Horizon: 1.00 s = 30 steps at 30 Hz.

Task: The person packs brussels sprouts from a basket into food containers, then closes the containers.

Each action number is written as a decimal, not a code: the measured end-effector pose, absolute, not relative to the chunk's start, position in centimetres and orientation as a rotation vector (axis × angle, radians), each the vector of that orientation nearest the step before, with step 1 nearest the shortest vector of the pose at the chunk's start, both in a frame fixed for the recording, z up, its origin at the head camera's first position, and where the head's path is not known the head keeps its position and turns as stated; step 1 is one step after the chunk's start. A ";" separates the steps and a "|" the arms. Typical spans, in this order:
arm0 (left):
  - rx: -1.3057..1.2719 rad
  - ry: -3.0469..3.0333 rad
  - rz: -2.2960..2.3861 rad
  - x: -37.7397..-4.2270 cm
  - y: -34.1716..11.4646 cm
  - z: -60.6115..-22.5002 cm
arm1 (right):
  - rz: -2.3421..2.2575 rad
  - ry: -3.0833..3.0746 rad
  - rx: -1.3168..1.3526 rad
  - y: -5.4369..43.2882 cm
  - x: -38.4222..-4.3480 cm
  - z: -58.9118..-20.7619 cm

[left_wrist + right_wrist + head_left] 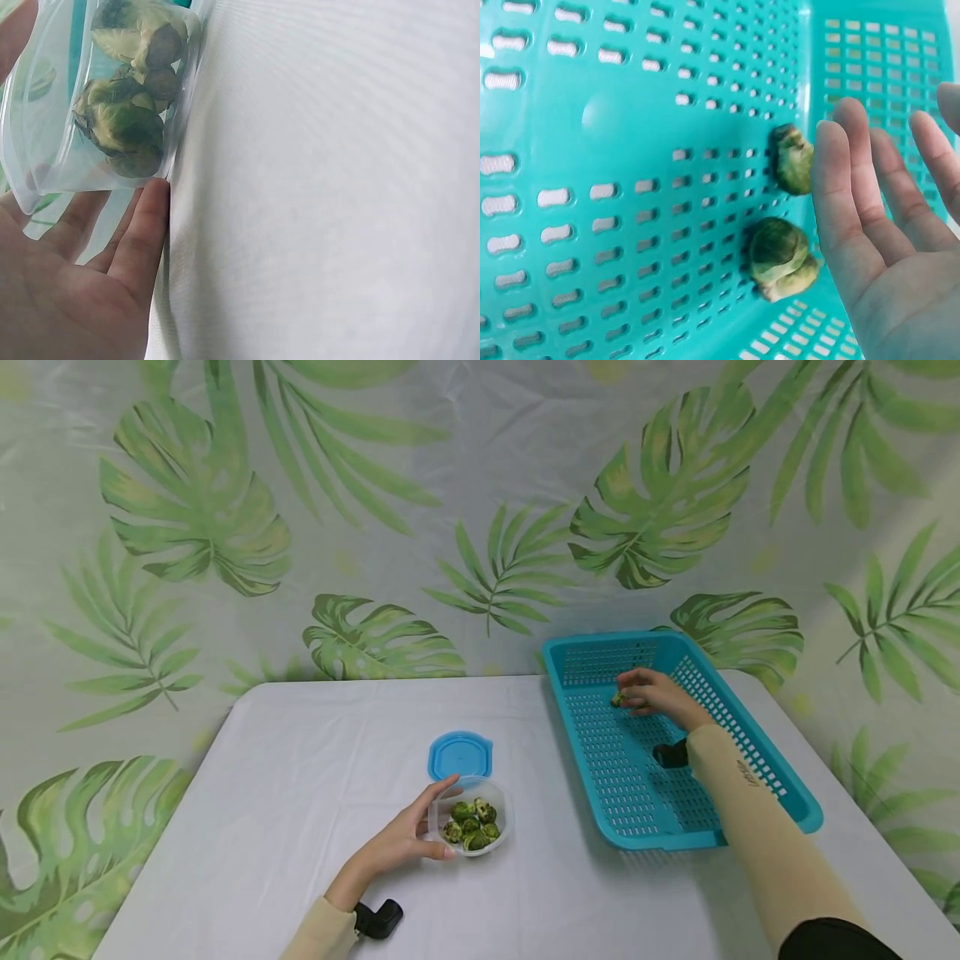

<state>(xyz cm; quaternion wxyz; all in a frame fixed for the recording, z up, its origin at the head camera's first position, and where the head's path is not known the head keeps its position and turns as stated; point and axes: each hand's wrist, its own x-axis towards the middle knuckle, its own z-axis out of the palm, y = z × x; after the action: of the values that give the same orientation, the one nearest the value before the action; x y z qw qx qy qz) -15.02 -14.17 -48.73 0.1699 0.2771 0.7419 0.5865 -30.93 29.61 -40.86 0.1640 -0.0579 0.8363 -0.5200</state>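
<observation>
My left hand (408,831) holds a clear plastic container (508,822), thumb at the near side and fingers round the far side. Inside lie several Brussels sprouts (471,825), green with browned patches; the left wrist view shows them through the container wall (56,169). Over the turquoise basket (611,806) reaches my right hand (660,696). Its fingers are extended and loosely bent in the right wrist view, holding nothing visible. Beside the fingertips, on the basket floor, lie two sprouts, an upper sprout (793,161) and a lower sprout (780,255). The hand hides part of that end.
A blue round lid (461,755) lies flat on the white-covered table (315,760), just behind the container. The basket stands at the table's right, its raised perforated walls around the right hand. Behind the table hangs a leaf-patterned sheet (495,460).
</observation>
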 end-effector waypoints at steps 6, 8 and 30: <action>0.788 2.111 1.663 -15.0 -14.2 -48.7 | -1.436 2.393 -0.138 29.5 -31.1 -41.1; 0.787 2.113 1.661 -15.0 -14.2 -48.7 | -1.414 2.399 -0.134 29.6 -31.3 -41.3; 0.786 2.087 1.675 -15.2 -14.4 -48.9 | -1.243 2.449 -0.141 28.9 -32.2 -42.9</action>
<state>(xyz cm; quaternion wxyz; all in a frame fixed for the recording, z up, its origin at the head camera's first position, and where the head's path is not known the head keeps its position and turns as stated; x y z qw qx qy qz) -15.25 -14.36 -48.89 0.1752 0.2776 0.7367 0.5912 -32.20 28.88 -42.89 0.1947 -0.0505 0.8735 -0.4433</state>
